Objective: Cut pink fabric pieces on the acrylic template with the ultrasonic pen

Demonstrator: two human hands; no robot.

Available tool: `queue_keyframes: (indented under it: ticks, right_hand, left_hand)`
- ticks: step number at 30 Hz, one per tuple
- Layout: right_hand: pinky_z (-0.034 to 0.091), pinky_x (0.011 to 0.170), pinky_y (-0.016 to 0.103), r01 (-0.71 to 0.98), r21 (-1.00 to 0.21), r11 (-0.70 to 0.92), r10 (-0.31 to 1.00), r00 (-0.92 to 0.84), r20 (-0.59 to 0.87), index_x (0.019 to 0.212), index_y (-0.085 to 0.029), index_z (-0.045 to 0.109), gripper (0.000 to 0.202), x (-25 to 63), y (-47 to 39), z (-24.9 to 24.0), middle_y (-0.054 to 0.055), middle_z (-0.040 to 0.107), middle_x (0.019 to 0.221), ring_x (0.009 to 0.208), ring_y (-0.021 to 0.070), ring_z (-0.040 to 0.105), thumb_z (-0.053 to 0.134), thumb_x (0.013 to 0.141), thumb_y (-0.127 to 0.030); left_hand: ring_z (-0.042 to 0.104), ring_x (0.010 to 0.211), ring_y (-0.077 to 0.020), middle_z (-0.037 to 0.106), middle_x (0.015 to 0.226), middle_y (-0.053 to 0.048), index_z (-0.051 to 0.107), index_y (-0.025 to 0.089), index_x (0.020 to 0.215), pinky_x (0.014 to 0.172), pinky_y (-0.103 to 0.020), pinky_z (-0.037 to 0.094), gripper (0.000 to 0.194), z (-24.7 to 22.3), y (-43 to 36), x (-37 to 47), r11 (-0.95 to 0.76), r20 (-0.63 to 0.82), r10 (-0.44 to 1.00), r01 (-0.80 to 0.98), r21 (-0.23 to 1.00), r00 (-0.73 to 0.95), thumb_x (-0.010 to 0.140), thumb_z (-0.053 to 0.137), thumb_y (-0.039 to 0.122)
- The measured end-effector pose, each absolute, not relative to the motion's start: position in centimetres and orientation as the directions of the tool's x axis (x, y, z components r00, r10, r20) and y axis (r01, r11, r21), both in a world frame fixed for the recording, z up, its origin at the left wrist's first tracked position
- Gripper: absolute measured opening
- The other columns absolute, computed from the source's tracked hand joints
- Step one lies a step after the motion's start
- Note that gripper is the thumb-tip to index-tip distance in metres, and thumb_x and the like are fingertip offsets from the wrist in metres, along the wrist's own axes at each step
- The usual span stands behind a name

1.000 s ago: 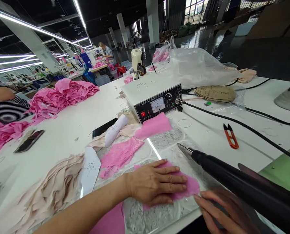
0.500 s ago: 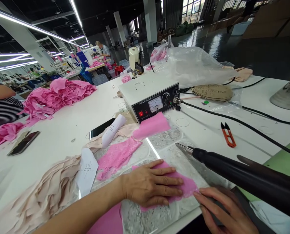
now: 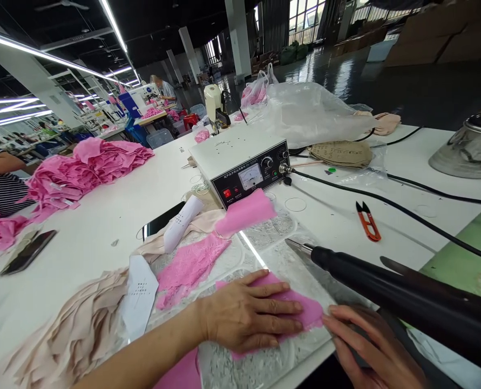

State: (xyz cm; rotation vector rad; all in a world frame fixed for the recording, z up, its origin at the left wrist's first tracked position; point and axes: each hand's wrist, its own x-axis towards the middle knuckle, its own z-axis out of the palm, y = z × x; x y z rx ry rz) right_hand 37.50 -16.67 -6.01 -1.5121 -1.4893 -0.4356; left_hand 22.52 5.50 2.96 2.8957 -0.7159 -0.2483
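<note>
My left hand (image 3: 248, 313) lies flat, fingers spread, on a pink fabric piece (image 3: 311, 309) on a clear-covered, grey-patterned board (image 3: 224, 362). At the board's right edge, my right hand (image 3: 373, 343) has its fingertips at the tip of that piece; whether they pinch it is hard to tell. Above the right hand, a black pen-like tool (image 3: 357, 275) with a metal tip points left over the board, held by neither visible hand. A pink lace piece (image 3: 191, 265) and a smooth pink piece (image 3: 248, 212) lie farther up the board.
A control box (image 3: 248, 175) stands behind the board, its black cable (image 3: 357, 195) running right. Orange snips (image 3: 368, 222) lie at the right. Beige fabric (image 3: 74, 324), a white paper pattern (image 3: 140, 294), phones and heaped pink fabric (image 3: 90, 173) are at the left. People sit farther off.
The whole view has shifted slightly, so the table items appear a little farther left. Both hands keep nearly the same places on the pink piece.
</note>
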Motion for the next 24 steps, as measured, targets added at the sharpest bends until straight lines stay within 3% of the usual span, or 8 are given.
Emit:
queue_keyframes:
  ticks: [6, 11, 18, 21, 24]
  right_hand:
    - [0.051, 0.095, 0.03, 0.944, -0.309, 0.118, 0.641, 0.165, 0.749, 0.132, -0.021, 0.059, 0.043, 37.8, -17.2, -6.5, 0.007, 0.065, 0.113, 0.101, 0.0189, 0.064, 0.058, 0.091, -0.008]
    - [0.047, 0.102, 0.033, 0.953, -0.294, 0.069, 0.645, 0.182, 0.742, 0.127, -0.022, 0.062, 0.04, 38.1, -17.5, -7.2, 0.005, 0.065, 0.115, 0.105, 0.021, 0.062, 0.063, 0.088, -0.015]
    - [0.056, 0.081, 0.026, 0.927, -0.352, 0.127, 0.609, 0.208, 0.766, 0.114, -0.017, 0.067, 0.026, 37.5, -16.7, -5.2, 0.01, 0.062, 0.114, 0.089, 0.0165, 0.065, 0.056, 0.092, -0.009]
    - [0.057, 0.082, 0.027, 0.919, -0.371, 0.137, 0.57, 0.233, 0.788, 0.107, -0.016, 0.068, 0.024, 37.3, -16.6, -5.3, 0.009, 0.064, 0.108, 0.091, 0.0179, 0.066, 0.057, 0.089, -0.006]
    - [0.057, 0.083, 0.024, 0.831, -0.549, 0.087, 0.519, 0.432, 0.737, 0.107, -0.019, 0.066, 0.021, 37.4, -16.8, -6.0, 0.006, 0.067, 0.101, 0.089, 0.017, 0.067, 0.062, 0.088, -0.012]
  left_hand:
    - [0.024, 0.146, -0.0177, 0.042, 0.149, 0.004, 0.048, 0.023, 0.141, 0.123, -0.044, 0.002, 0.042, 2.4, 5.5, 22.3, -0.864, -0.057, -0.485, -0.468, 0.185, 0.873, 0.103, 0.037, 0.038]
    - [0.025, 0.146, -0.0187, 0.039, 0.151, 0.003, 0.046, 0.021, 0.142, 0.123, -0.044, 0.0, 0.044, 2.4, 5.5, 22.3, -0.868, -0.068, -0.482, -0.466, 0.173, 0.873, 0.103, 0.035, 0.04]
    - [0.023, 0.147, -0.0185, 0.035, 0.153, 0.004, 0.045, 0.02, 0.143, 0.123, -0.043, -0.002, 0.045, 2.5, 5.5, 22.4, -0.866, -0.079, -0.487, -0.47, 0.168, 0.87, 0.104, 0.034, 0.039]
    - [0.02, 0.147, -0.0183, 0.03, 0.154, 0.005, 0.043, 0.02, 0.144, 0.122, -0.042, -0.007, 0.046, 2.4, 5.5, 22.3, -0.871, -0.117, -0.483, -0.461, 0.171, 0.868, 0.104, 0.03, 0.04]
    - [0.018, 0.148, -0.0178, 0.029, 0.155, 0.005, 0.043, 0.02, 0.144, 0.122, -0.041, -0.009, 0.047, 2.3, 5.6, 22.3, -0.871, -0.123, -0.482, -0.46, 0.174, 0.867, 0.105, 0.029, 0.041]
